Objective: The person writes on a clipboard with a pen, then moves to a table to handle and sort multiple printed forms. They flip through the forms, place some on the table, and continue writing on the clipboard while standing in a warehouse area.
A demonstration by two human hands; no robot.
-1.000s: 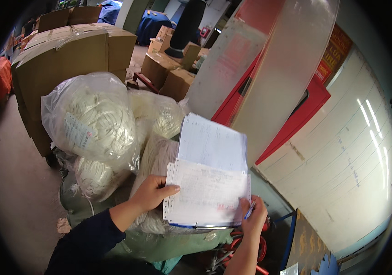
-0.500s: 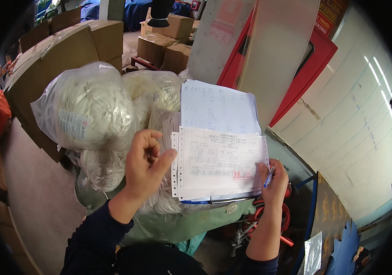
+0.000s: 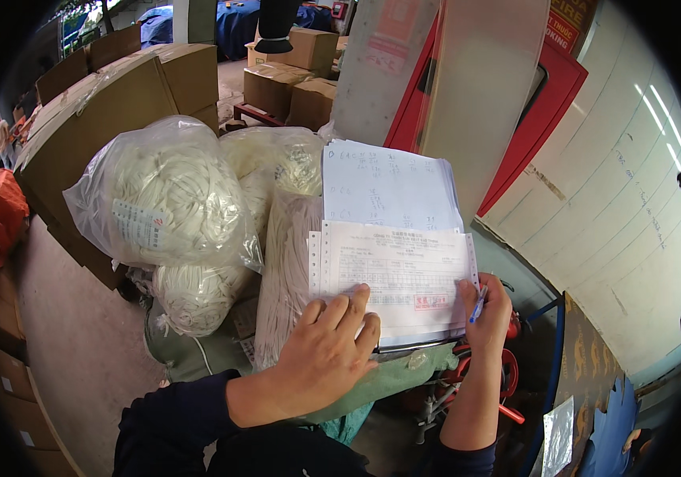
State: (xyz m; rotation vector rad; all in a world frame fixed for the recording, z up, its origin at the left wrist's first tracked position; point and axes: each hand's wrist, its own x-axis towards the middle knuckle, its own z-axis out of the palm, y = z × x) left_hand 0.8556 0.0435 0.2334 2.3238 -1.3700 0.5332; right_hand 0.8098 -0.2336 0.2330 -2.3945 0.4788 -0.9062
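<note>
The white printed form with perforated edges lies on a paper stack, right of the clear bags of white cord. Left hand, fingers spread flat, pins its near-left corner; right hand grips a blue pen at the near-right edge. I'd press flat so sheets don't slide

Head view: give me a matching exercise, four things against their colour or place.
Things:
1. pen
2. printed form
3. bag of white cord
4. cardboard boxes

Descriptions:
A. clear plastic, left of the papers
B. blue, in the right hand
C. brown, far behind the bags
D. white, under the left hand fingertips

Pairs: 1-B, 2-D, 3-A, 4-C
</note>
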